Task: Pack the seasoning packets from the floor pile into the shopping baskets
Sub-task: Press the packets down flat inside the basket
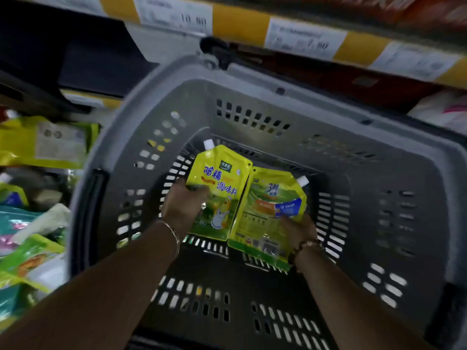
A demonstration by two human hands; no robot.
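Head view: both arms reach down into a grey shopping basket (121, 137), each carrying one yellow spouted seasoning packet.
Left hand: the left hand (183, 207) grips the left packet (222, 188) by its lower left edge, thumb laid over the printed front and fingers curled behind.
Right hand: the right hand (302, 229) pinches the right packet (267, 210) at its lower right edge, most of the fingers hidden beneath it.
Packets: side by side and face up, inner edges touching or just overlapping. They are low over the slotted basket floor, and whether they already rest on it cannot be told.
Long axis: both run from the person toward the far wall. The spouts point away, the left one tipped to the left and the right one to the right.
Key relation: each packet lies ahead of its own hand, so letting go where they are should leave a neat pair.
Pile: more packets (30, 238) lie on the floor just outside the basket's left wall, nearer the left hand, which looks the likelier one to reach there next.
Risk: the glossy pouches may slide over each other on release.
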